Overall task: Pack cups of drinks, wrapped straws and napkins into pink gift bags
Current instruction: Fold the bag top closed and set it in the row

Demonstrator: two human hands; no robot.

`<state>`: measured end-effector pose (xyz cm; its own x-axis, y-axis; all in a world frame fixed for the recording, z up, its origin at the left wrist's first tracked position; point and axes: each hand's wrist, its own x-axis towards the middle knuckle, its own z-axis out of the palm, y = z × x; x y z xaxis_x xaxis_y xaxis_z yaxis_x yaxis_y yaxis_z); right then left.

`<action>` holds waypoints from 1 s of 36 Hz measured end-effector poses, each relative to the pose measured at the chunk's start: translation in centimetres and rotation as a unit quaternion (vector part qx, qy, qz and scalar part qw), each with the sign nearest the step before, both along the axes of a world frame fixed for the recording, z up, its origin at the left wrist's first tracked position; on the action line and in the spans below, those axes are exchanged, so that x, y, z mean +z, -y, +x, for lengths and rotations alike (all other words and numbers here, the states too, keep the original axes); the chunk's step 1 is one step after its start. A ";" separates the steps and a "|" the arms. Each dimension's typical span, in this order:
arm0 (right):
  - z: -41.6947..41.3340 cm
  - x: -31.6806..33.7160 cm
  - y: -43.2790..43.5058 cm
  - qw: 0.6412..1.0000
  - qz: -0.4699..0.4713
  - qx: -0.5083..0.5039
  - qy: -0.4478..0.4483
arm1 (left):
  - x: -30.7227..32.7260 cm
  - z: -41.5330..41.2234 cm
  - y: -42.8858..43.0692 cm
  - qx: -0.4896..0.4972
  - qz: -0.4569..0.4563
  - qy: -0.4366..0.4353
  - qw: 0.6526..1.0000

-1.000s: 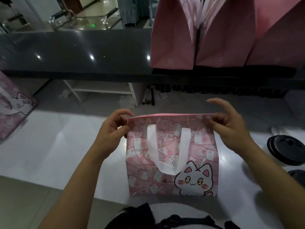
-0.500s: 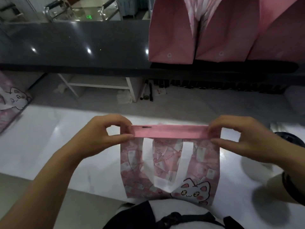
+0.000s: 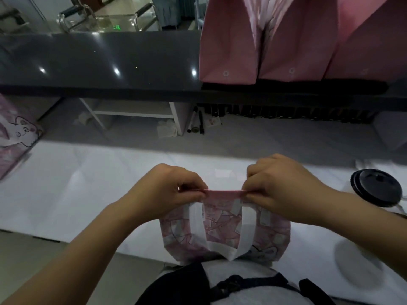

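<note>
Lightness seemed the chief trait of the pink gift bag (image 3: 224,230), which lay at 6 o'clock on the white counter (image 3: 77,194), close against the person's body. It looked thin and soft-walled, probably empty and collapsed, so it would likely crumple or slide if pushed and would need both walls pulled apart before anything went in. The left hand (image 3: 167,190) and the right hand (image 3: 284,190) each pinched the folded top rim (image 3: 224,191) between thumb and fingertips, one at either end, with the strip stretched taut between them. That reinforced rim, or the white handle (image 3: 220,245) looping down the front, appeared the soundest place to take hold, since the printed panels looked likely to crease. At 3 o'clock stood a cup (image 3: 374,188) with a black lid. It would probably be heavier, prone to spilling, and best lowered upright. Three standing pink bags (image 3: 229,51) sat on the dark counter (image 3: 99,62) at 1 o'clock, and a flat bag (image 3: 15,137) lay at 9 o'clock. No brand or wording could be read. The held bag showed only a pattern of small cards and part of a cartoon cat (image 3: 264,252). A small card (image 3: 212,122) at 12 o'clock bore red marks too small to make out.
</note>
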<state>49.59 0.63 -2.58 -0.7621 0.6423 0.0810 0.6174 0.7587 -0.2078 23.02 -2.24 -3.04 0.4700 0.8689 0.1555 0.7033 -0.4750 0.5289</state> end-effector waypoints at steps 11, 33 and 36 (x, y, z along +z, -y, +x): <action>1.6 -0.6 -0.2 0.999 -0.014 -0.021 -0.044 | 0.2 -2.2 1.0 -0.002 -0.036 -0.034 0.999; 6.1 0.0 -2.8 0.990 -0.049 -0.131 0.034 | -0.4 -5.4 2.3 0.091 0.053 -0.013 0.994; 5.1 -0.4 -4.5 0.986 -0.028 -0.163 -0.017 | -0.7 -4.6 3.5 0.094 0.072 0.018 0.993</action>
